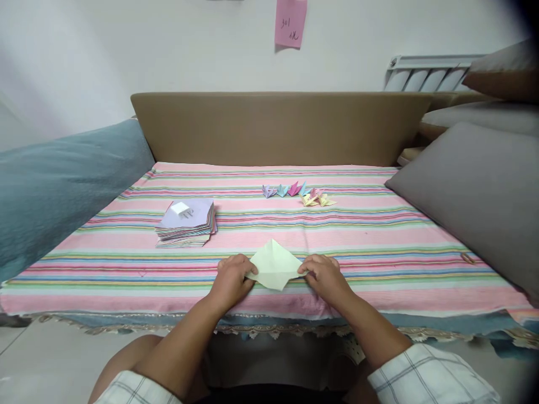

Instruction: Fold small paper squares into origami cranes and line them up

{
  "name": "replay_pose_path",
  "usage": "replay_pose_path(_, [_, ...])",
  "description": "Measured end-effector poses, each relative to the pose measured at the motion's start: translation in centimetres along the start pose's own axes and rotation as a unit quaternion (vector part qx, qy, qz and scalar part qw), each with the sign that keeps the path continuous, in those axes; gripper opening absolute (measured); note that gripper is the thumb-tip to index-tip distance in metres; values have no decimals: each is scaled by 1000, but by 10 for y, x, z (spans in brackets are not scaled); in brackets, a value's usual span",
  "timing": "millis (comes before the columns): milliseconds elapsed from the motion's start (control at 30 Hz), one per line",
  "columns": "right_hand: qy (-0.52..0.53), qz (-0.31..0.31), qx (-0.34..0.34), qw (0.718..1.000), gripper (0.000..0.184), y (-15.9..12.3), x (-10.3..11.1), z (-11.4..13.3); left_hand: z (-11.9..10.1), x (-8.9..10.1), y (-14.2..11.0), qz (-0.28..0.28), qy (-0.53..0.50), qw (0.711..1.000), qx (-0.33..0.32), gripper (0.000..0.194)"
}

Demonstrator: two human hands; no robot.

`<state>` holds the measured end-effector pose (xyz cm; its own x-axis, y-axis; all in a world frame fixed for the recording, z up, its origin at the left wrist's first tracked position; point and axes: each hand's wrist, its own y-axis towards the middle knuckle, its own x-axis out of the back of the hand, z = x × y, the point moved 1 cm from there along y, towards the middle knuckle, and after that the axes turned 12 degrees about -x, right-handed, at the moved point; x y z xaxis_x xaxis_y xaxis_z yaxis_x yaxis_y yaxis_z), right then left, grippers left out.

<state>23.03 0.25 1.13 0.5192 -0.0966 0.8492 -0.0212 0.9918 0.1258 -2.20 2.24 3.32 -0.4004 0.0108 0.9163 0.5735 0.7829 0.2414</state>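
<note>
A pale green sheet of origami paper (274, 264), creased and partly folded, lies near the front of the striped cloth. Its left corner is pinched between the thumb and fingers of my left hand (234, 278). On the opposite side, my right hand (324, 275) grips the right corner in the same way. The paper spans the gap between my hands, with one point facing away from me and another towards me. Beyond it stand several small folded paper cranes (295, 191) in purple, blue, pink and yellow.
A stack of coloured paper (189, 221) sits on the left with a white plug adapter (182, 210) on top. A blue cushion (71, 185) borders the left side, grey pillows (471, 191) the right. Behind is a brown backrest (278, 129). A small brown ring (467, 258) lies at right.
</note>
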Motion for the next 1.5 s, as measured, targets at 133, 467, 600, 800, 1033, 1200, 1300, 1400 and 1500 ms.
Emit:
replay_pose_path(133, [-25,12,16,999,44,-3,-3,-3,-2,0,-5,21,18,999,-24,29])
replay_pose_path(467, [-8,106,90,990,42,-5,9,2,1,4,-5,37,51,997,-54,33])
replay_pose_path(600, [5,98,92,991,35,-4,9,1,9,4,-3,35,75,995,-52,31])
replay_pose_path(800, [20,81,100,991,31,0,4,-4,14,2,-2,33,64,996,-57,33])
replay_pose_path(1033, [28,40,112,993,20,4,2,-9,16,3,-2,-18,29,998,-56,23])
replay_pose_path(1200, [86,-12,72,994,18,5,19,-4,11,14,-1,-112,-117,986,-47,17])
replay_pose_path(1300, [155,-48,22,987,21,2,31,-1,5,21,1,-166,-257,951,-41,19])
replay_pose_path(1400, [293,-41,-36,955,23,-2,40,4,-3,28,7,-204,-366,908,-8,24])
replay_pose_path(1500, [440,-20,-61,896,29,-2,43,11,-12,31,14,-220,-470,853,57,30])
